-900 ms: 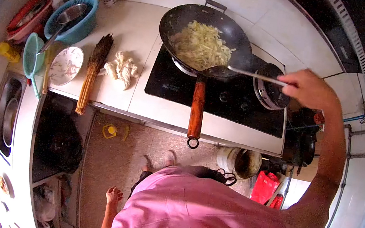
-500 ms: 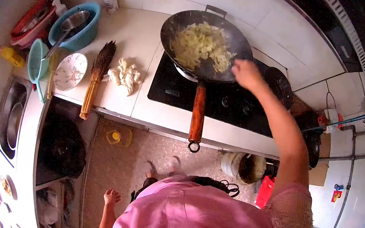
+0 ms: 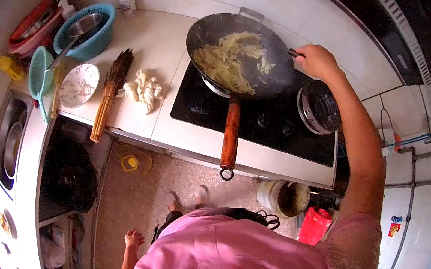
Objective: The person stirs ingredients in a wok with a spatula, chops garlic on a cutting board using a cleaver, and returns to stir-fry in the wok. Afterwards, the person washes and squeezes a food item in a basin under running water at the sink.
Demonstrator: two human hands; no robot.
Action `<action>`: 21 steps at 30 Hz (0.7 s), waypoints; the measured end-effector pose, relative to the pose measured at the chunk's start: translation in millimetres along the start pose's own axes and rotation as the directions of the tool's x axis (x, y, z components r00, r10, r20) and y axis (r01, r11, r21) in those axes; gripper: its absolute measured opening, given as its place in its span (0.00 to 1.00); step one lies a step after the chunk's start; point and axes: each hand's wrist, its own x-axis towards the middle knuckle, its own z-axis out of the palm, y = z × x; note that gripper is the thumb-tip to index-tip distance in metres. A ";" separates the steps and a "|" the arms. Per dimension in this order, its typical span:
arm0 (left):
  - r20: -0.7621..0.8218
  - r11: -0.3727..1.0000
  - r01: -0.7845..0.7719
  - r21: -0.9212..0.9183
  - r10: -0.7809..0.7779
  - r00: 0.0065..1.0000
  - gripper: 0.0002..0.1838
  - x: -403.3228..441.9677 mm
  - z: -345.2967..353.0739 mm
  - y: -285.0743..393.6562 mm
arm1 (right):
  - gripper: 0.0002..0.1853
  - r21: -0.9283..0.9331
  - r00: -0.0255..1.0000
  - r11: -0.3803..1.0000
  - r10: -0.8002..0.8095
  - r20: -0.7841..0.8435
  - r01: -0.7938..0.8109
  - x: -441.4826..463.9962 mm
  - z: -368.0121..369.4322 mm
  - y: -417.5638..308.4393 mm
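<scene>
My right hand (image 3: 317, 60) is closed around the dark handle (image 3: 295, 52) of a cooking utensil at the wok's right rim. The utensil's working end cannot be made out in the pan. The black wok (image 3: 282, 73) stands on the left burner, its brown wooden handle (image 3: 232, 131) pointing toward me. Inside lie pale yellow-green shredded pieces of food (image 3: 220, 64), mostly toward the left, with dark pan surface showing on the right. Low at my side hangs my left hand (image 3: 134, 238), holding nothing, its fingers loosely bent and apart.
The black glass stove (image 3: 296, 146) has a second burner (image 3: 319, 106) at right. On the left counter are a white cloth (image 3: 143, 90), a bundled-stick brush (image 3: 111, 95), a patterned bowl (image 3: 79, 85) and a blue basket (image 3: 102, 36). A bucket (image 3: 267, 194) stands on the floor.
My right hand has moved right and up, away from over the wok's edge. The food has shifted within the wok, baring more of its right side. My left hand stays low.
</scene>
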 end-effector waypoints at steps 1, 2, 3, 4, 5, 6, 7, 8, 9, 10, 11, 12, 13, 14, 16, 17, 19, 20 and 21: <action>0.036 0.999 -0.031 -0.022 0.032 0.999 0.11 0.4 -0.8 -0.2 | 0.12 0.056 0.999 0.997 0.054 0.001 -0.054 5.0 5.8 0.3; 0.032 0.999 -0.029 -0.026 0.030 0.999 0.11 4.1 -1.2 0.9 | 0.12 0.057 0.999 0.997 0.048 0.003 -0.048 10.5 27.3 -1.2; 0.091 0.998 0.025 -0.066 -0.019 0.996 0.11 21.4 -9.5 -4.4 | 0.12 0.130 0.990 0.981 0.143 0.009 -0.143 15.2 60.9 -3.3; 0.154 0.992 0.081 -0.099 -0.065 0.986 0.12 31.0 -15.9 -7.7 | 0.12 0.200 0.970 0.950 0.241 0.023 -0.241 16.2 80.4 -5.8; 0.070 0.995 0.025 -0.101 -0.018 0.997 0.14 12.1 -3.2 0.8 | 0.13 0.234 0.980 0.952 0.197 0.026 -0.198 1.0 85.3 -23.5; 0.071 0.994 0.024 -0.107 -0.017 0.997 0.14 12.6 -2.0 1.6 | 0.13 0.265 0.989 0.953 0.147 0.023 -0.148 -17.7 87.2 -43.4; 0.097 0.993 0.038 -0.114 -0.027 0.995 0.15 19.8 -5.2 -3.0 | 0.13 0.285 0.997 0.956 0.060 0.039 -0.069 -29.2 75.3 -43.9; 0.123 0.992 0.054 -0.117 -0.039 0.992 0.15 24.0 -8.5 -7.0 | 0.14 0.306 0.998 0.952 -0.024 0.056 0.006 -43.7 53.7 -38.6; 0.126 0.991 0.057 -0.118 -0.042 0.991 0.15 17.8 -7.6 -5.8 | 0.14 0.285 0.995 0.957 -0.081 0.054 0.063 -58.6 25.9 -32.0; 0.128 0.995 0.030 -0.100 -0.017 0.992 0.16 10.7 -7.2 -3.4 | 0.13 0.263 0.989 0.957 -0.137 0.051 0.119 -72.6 -5.8 -25.5; 0.130 0.997 0.002 -0.082 0.009 0.992 0.16 4.6 -5.7 -0.2 | 0.13 0.226 0.973 0.966 -0.167 0.157 0.129 -87.3 -40.5 -21.0; 0.130 0.997 0.003 -0.083 0.008 0.991 0.16 8.5 -7.4 -2.4 | 0.14 0.190 0.946 0.971 -0.191 0.261 0.144 -95.3 -60.7 -19.1; 0.123 0.999 -0.031 0.015 0.029 0.992 0.16 25.1 -15.3 -13.8 | 0.14 0.189 0.946 0.971 -0.192 0.261 0.145 -93.2 -60.4 -21.3; 0.118 0.992 -0.064 0.112 0.051 0.992 0.15 34.9 -18.3 -21.4 | 0.13 0.275 0.907 0.958 -0.191 0.377 0.087 -89.2 -58.2 -24.2; 0.101 0.995 -0.035 0.095 0.025 0.995 0.15 25.3 -0.9 -13.8 | 0.11 0.514 0.865 0.843 -0.133 0.485 -0.158 -67.7 -16.9 -18.0; 0.080 0.996 -0.005 0.086 -0.002 0.997 0.14 12.1 8.2 -3.2 | 0.10 0.576 0.865 0.761 -0.038 0.500 -0.300 -52.9 1.5 -13.9; 0.043 0.997 -0.014 0.074 0.011 0.999 0.14 -8.3 21.4 17.7 | 0.10 0.633 0.863 0.630 0.126 0.489 -0.450 -29.6 12.3 -7.1; 0.023 0.996 -0.038 0.078 0.036 0.999 0.13 -14.5 23.2 21.3 | 0.10 0.635 0.863 0.605 0.196 0.465 -0.480 -22.2 13.8 -3.2; 0.017 0.996 -0.034 0.082 0.033 0.999 0.13 -13.3 18.3 19.1 | 0.11 0.654 0.870 0.585 0.216 0.444 -0.479 -14.4 15.2 1.1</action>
